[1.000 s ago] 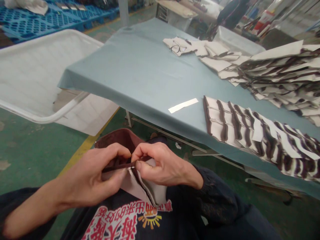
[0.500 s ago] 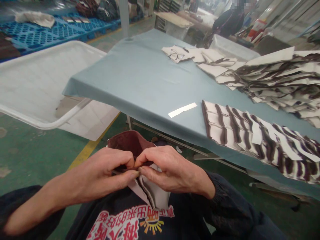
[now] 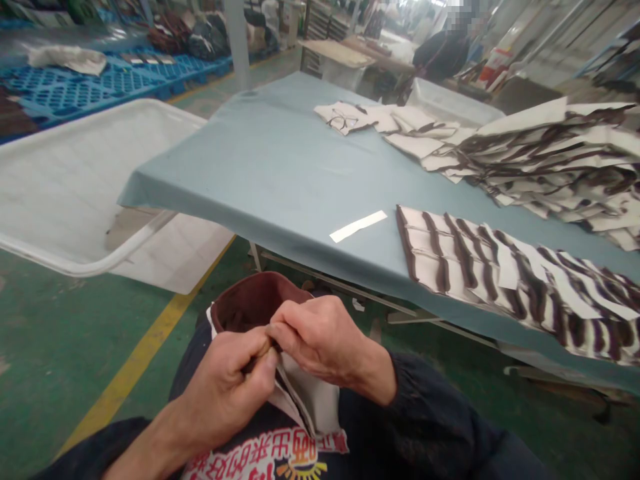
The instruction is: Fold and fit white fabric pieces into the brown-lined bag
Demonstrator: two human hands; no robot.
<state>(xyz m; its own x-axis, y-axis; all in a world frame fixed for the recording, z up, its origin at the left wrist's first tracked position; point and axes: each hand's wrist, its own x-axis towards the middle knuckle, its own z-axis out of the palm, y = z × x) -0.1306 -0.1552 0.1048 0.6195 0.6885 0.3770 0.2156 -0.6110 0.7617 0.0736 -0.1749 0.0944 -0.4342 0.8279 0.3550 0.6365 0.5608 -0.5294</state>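
Note:
In my lap I hold a dark maroon fabric piece (image 3: 250,308) with white lining (image 3: 320,403) hanging below it. My left hand (image 3: 231,387) pinches its edge from below, fingers closed. My right hand (image 3: 320,337) grips the same edge from the right, thumb and fingers pressed together, touching the left hand's fingertips. The seam between the fingers is hidden.
A table with a grey-blue cloth (image 3: 280,167) stands ahead. On it lie a white paper strip (image 3: 358,226), a row of overlapped maroon-and-white pieces (image 3: 500,267) and a tall heap of them (image 3: 555,160). A large white tub (image 3: 75,187) sits left. A person (image 3: 443,50) works far behind.
My left forearm has swung inward and the left hand now comes from below. Both hands stay pinched on the fabric edge. The maroon piece has opened into a rounder loop.

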